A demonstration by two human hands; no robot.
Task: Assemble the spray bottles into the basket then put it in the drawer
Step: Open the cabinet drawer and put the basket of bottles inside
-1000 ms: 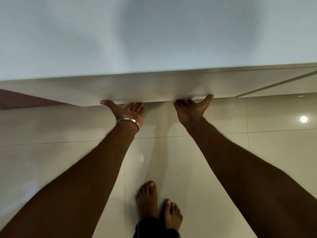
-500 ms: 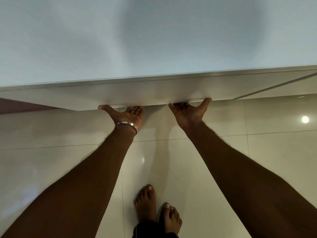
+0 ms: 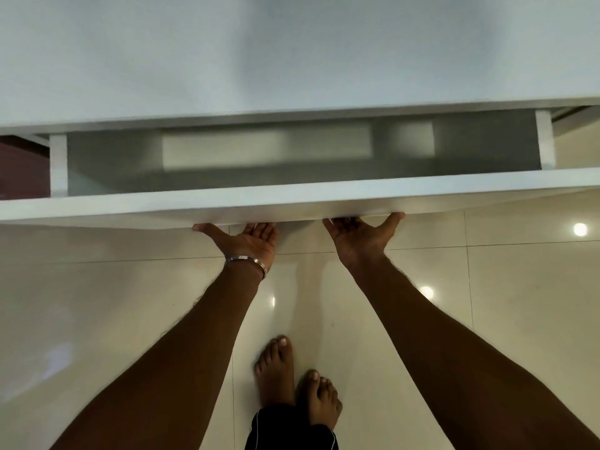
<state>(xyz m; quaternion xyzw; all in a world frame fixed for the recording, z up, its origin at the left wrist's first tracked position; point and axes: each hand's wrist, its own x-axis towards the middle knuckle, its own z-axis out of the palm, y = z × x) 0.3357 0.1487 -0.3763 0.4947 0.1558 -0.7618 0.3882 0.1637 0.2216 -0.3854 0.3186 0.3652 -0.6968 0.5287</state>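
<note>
A wide white drawer (image 3: 292,199) stands partly pulled out from under a white countertop (image 3: 292,53). Its grey inside shows only a blurred pale reflection; I see no objects in it. My left hand (image 3: 246,243), with a silver bracelet on the wrist, hooks its fingers under the bottom edge of the drawer front, palm up. My right hand (image 3: 360,237) grips the same edge a little to the right, thumb spread outward. The fingertips of both hands are hidden behind the front panel. No spray bottles and no basket are in view.
Glossy cream floor tiles (image 3: 97,303) spread below the drawer, with ceiling-light reflections at the right. My two bare feet (image 3: 292,378) stand just under my arms. A dark reddish surface (image 3: 19,164) shows at the far left beside the cabinet.
The drawer was shut a second ago and has slid out toward me, so its inside now shows. Both hands kept their grip under the front edge and came nearer.
</note>
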